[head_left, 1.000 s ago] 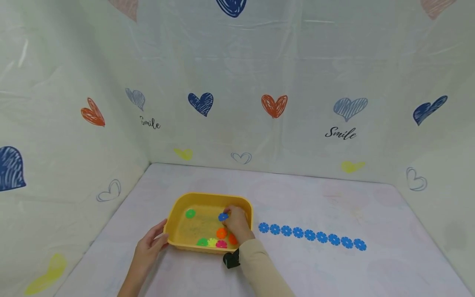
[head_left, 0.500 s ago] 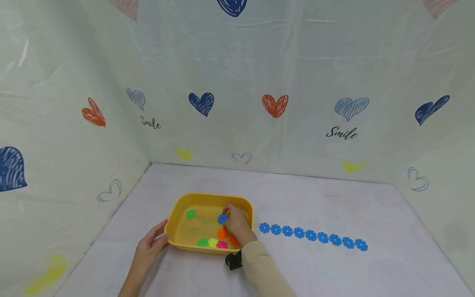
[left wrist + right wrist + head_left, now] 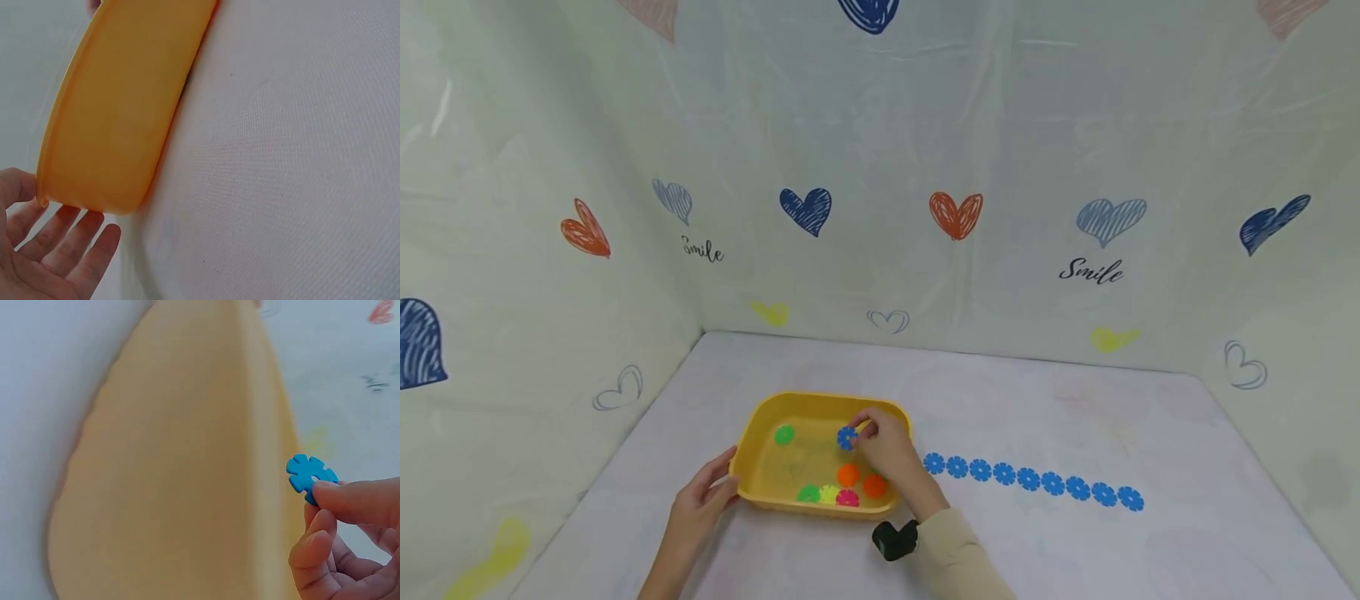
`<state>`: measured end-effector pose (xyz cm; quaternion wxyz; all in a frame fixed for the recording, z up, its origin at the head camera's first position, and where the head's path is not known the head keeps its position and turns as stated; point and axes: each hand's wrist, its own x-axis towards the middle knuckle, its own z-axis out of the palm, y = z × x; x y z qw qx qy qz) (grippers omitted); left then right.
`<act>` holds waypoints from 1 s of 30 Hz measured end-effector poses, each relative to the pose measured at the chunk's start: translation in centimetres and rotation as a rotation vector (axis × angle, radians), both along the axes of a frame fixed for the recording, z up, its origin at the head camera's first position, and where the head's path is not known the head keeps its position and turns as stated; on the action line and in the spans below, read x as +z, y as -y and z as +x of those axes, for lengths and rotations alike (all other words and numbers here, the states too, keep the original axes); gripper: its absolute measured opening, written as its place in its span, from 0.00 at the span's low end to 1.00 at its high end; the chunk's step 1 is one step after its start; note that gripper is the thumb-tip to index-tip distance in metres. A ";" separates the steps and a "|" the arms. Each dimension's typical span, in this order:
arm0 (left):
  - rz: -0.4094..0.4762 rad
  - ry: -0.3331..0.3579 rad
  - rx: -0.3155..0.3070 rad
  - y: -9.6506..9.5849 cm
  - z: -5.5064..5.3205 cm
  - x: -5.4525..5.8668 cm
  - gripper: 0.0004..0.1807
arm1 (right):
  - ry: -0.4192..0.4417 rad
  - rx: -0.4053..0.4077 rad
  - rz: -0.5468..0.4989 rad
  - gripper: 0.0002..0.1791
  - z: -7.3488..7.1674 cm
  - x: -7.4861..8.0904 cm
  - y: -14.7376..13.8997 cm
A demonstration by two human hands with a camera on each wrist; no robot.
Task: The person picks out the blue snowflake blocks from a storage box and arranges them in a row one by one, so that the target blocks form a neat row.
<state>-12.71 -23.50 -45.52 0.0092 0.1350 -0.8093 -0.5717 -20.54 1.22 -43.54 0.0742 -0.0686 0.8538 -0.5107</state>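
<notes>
My right hand [image 3: 886,446] is over the right part of a yellow plastic tray [image 3: 775,479]. Between thumb and fingers it pinches a blue snowflake disc [image 3: 847,438], whose notched petals show in the right wrist view. At the tray's left end, my left hand [image 3: 700,498] holds the rim; in the left wrist view, the thumb lies at the rim [image 3: 47,156] and the fingers touch the outer wall. Inside the tray lie green discs [image 3: 784,435], orange discs [image 3: 874,486], a yellow disc [image 3: 828,494] and a pink disc [image 3: 847,498].
To the right of the tray, several blue snowflake discs [image 3: 1028,479] form a slanting row on the white table [image 3: 1210,533]. A pale curtain [image 3: 880,125] printed with hearts and "Smile" stands behind and at the sides. A dark strap piece [image 3: 895,540] is at the right wrist.
The right hand has risen slightly and drawn back to the right with the blue snowflake disc, uncovering more of an orange disc. My left hand stays at the tray.
</notes>
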 end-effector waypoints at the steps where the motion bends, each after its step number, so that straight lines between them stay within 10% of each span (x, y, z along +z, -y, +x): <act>1: 0.002 0.001 0.001 0.0 0.0 0.0 0.26 | -0.016 0.001 -0.028 0.06 0.3 0.5 -0.5; 16: -0.007 0.005 -0.001 -0.1 0.0 0.1 0.26 | -0.079 -0.237 -0.149 0.07 4.5 2.8 -11.5; 25: 0.003 -0.009 -0.012 0.1 0.0 0.1 0.26 | -0.167 -0.352 -0.025 0.19 2.1 -8.4 -24.2; 30: -0.013 0.021 0.001 0.1 -0.1 0.1 0.26 | -0.039 -0.476 0.017 0.23 3.6 -7.5 -28.9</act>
